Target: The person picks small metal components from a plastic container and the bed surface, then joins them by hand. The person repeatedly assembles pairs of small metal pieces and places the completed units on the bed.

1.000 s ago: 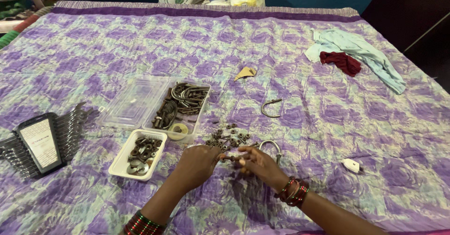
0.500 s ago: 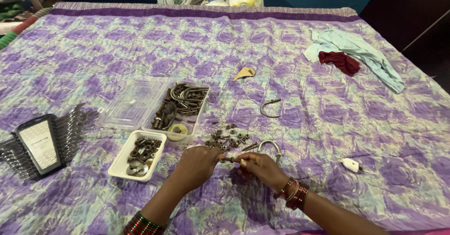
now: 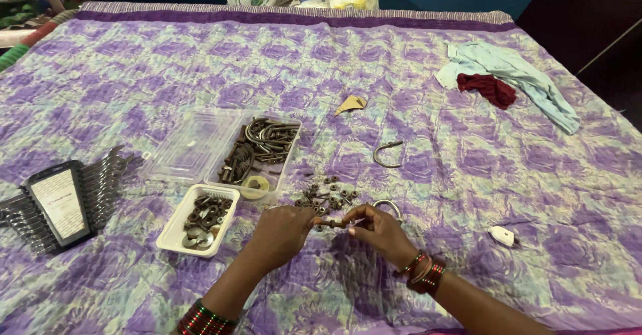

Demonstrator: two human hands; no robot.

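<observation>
- The left hand (image 3: pixel 281 231) and right hand (image 3: pixel 378 228) meet over a purple patterned quilt (image 3: pixel 321 74); between their pinched fingertips they hold a small dark bolt (image 3: pixel 331 224), lying level, both hands closed on its ends.
- Just beyond the hands lies a loose heap of nuts (image 3: pixel 326 196), and a curved metal U-bolt (image 3: pixel 389 206) sits partly hidden behind the right hand.
- A white tray (image 3: pixel 175 227) of rusty hardware stands left of the hands; behind it is a clear plastic box (image 3: pixel 264 149) with bent U-bolts and a tape roll, its lid (image 3: pixel 190 146) open flat.
- Another U-bolt (image 3: pixel 388 154) lies alone farther out, near a tan paper scrap (image 3: pixel 351 103).
- A spanner set (image 3: pixel 60 198) in a black holder lies at far left (cut off by the edge).
- A small white object (image 3: pixel 501 236) at right is too small to identify; pale blue cloth (image 3: pixel 515 74) and dark red cloth (image 3: pixel 488 87) lie crumpled beyond.
</observation>
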